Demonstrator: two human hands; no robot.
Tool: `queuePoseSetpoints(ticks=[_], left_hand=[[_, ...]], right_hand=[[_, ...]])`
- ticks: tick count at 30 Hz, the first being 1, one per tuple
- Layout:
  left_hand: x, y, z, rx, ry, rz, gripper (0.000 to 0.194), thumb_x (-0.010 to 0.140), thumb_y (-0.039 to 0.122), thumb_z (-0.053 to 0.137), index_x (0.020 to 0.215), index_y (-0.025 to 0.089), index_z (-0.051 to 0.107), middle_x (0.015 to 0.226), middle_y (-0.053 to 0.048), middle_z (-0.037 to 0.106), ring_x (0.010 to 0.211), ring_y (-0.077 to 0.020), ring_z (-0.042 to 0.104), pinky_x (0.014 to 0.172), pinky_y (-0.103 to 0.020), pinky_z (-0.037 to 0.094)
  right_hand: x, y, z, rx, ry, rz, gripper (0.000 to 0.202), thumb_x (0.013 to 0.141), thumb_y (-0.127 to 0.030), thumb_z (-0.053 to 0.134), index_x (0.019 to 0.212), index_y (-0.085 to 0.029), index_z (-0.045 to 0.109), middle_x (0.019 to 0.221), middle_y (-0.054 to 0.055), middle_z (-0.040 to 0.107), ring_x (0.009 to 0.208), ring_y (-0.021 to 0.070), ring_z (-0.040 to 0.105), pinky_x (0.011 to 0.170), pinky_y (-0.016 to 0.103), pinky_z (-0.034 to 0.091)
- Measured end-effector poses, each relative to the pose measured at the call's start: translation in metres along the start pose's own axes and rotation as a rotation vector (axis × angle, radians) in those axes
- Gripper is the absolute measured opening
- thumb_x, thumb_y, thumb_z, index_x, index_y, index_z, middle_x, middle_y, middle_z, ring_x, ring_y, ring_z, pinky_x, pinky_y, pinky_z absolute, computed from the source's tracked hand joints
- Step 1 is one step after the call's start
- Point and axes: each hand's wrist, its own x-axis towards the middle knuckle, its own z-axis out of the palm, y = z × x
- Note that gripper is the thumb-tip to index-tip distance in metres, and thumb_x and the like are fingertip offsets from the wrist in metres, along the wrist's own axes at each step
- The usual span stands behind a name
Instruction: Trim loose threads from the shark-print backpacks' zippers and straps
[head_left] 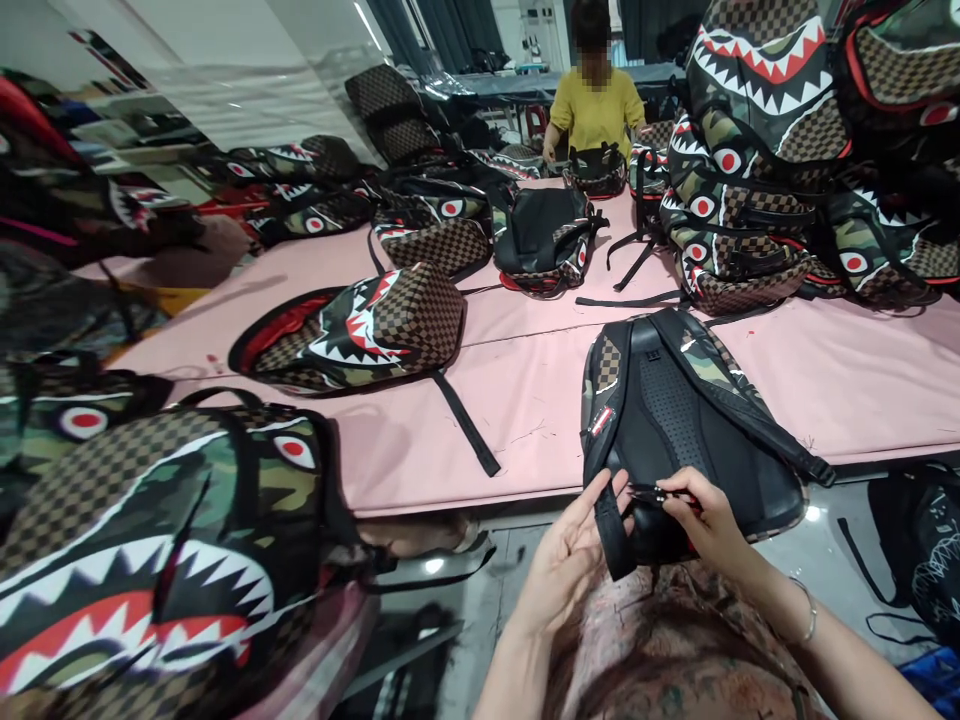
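Observation:
A black backpack lies with its back panel up at the near edge of the pink table, its lower end overhanging toward my lap. My left hand grips the loose end of its shoulder strap between thumb and fingers. Close beside it, my right hand is closed on small dark thread snips, their tip pointing at the strap and my left fingertips. Whether the blades touch the strap or a thread, I cannot tell. The other shoulder strap runs down the right side of the backpack.
Shark-mouth backpacks lie on the pink table, one left of centre and a tall stack at right. A large backpack fills the near left. Across the table stands a person in yellow. Black bags sit low at right.

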Motion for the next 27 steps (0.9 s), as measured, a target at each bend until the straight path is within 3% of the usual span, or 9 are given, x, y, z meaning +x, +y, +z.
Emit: queuePoseSetpoints(ticks=[2, 4, 6, 8, 10, 14, 23, 27], left_hand=[[0.002, 0.0, -0.003, 0.09, 0.089, -0.011, 0.046, 0.068, 0.024, 0.069, 0.112, 0.019, 0.059, 0.124, -0.014, 0.054, 0.108, -0.0287, 0.054, 0.085, -0.036, 0.049], [0.005, -0.004, -0.005, 0.216, 0.163, -0.059, 0.032, 0.072, 0.032, 0.065, 0.096, 0.012, 0.064, 0.089, -0.016, 0.07, 0.075, -0.0241, 0.067, 0.062, -0.029, 0.054], [0.009, -0.01, -0.005, 0.312, 0.171, -0.126, 0.03, 0.075, 0.038, 0.06, 0.08, 0.009, 0.064, 0.056, -0.01, 0.067, 0.042, -0.0167, 0.061, 0.039, -0.021, 0.044], [0.01, -0.014, -0.002, 0.346, 0.123, -0.186, 0.033, 0.077, 0.041, 0.056, 0.075, 0.008, 0.063, 0.044, -0.006, 0.061, 0.029, -0.0111, 0.051, 0.03, -0.016, 0.032], [0.01, -0.015, 0.003, 0.341, 0.044, -0.225, 0.032, 0.076, 0.04, 0.057, 0.078, 0.009, 0.063, 0.047, -0.005, 0.062, 0.029, -0.0096, 0.05, 0.03, -0.015, 0.03], [0.01, -0.008, 0.006, 0.316, -0.064, -0.238, 0.03, 0.073, 0.034, 0.06, 0.091, 0.009, 0.061, 0.057, -0.006, 0.065, 0.038, -0.0118, 0.057, 0.037, -0.017, 0.038], [0.014, -0.011, 0.001, 0.359, -0.061, -0.28, 0.025, 0.076, 0.028, 0.05, 0.088, 0.008, 0.058, 0.052, -0.004, 0.062, 0.039, -0.0134, 0.058, 0.036, -0.016, 0.038], [0.014, -0.009, 0.003, 0.396, -0.079, -0.26, 0.024, 0.076, 0.027, 0.049, 0.088, 0.008, 0.058, 0.049, -0.004, 0.062, 0.038, -0.0129, 0.058, 0.036, -0.016, 0.036]], right_hand=[[-0.002, 0.003, -0.002, 0.037, 0.056, 0.039, 0.014, 0.086, -0.028, 0.046, 0.093, -0.02, 0.056, 0.083, 0.003, 0.06, 0.076, 0.016, 0.057, 0.066, 0.026, 0.044], [-0.004, 0.004, -0.003, 0.044, 0.08, 0.026, 0.015, 0.086, -0.028, 0.047, 0.096, -0.021, 0.056, 0.084, 0.003, 0.06, 0.075, 0.0161, 0.057, 0.066, 0.026, 0.045], [-0.004, 0.004, -0.004, 0.044, 0.069, -0.048, 0.015, 0.086, -0.027, 0.047, 0.098, -0.021, 0.055, 0.083, 0.003, 0.06, 0.074, 0.0163, 0.056, 0.065, 0.027, 0.045], [-0.003, 0.004, -0.003, -0.019, 0.029, -0.142, 0.015, 0.086, -0.025, 0.047, 0.098, -0.021, 0.055, 0.081, 0.004, 0.06, 0.074, 0.0166, 0.056, 0.065, 0.028, 0.044], [0.001, 0.004, -0.003, -0.162, -0.005, -0.202, 0.015, 0.087, -0.024, 0.044, 0.093, -0.02, 0.057, 0.077, 0.004, 0.06, 0.073, 0.0172, 0.056, 0.066, 0.029, 0.043], [0.01, 0.005, -0.005, -0.374, -0.036, -0.221, 0.025, 0.091, -0.027, 0.038, 0.085, -0.018, 0.06, 0.075, 0.006, 0.061, 0.073, 0.0173, 0.055, 0.067, 0.028, 0.041], [0.014, 0.002, -0.022, -0.38, -0.263, -0.231, 0.019, 0.09, -0.025, 0.041, 0.091, -0.018, 0.059, 0.078, 0.004, 0.06, 0.075, 0.0162, 0.052, 0.068, 0.026, 0.04], [0.017, 0.001, -0.023, -0.355, -0.288, -0.22, 0.018, 0.09, -0.025, 0.042, 0.09, -0.018, 0.059, 0.078, 0.004, 0.059, 0.075, 0.0162, 0.052, 0.068, 0.026, 0.039]])
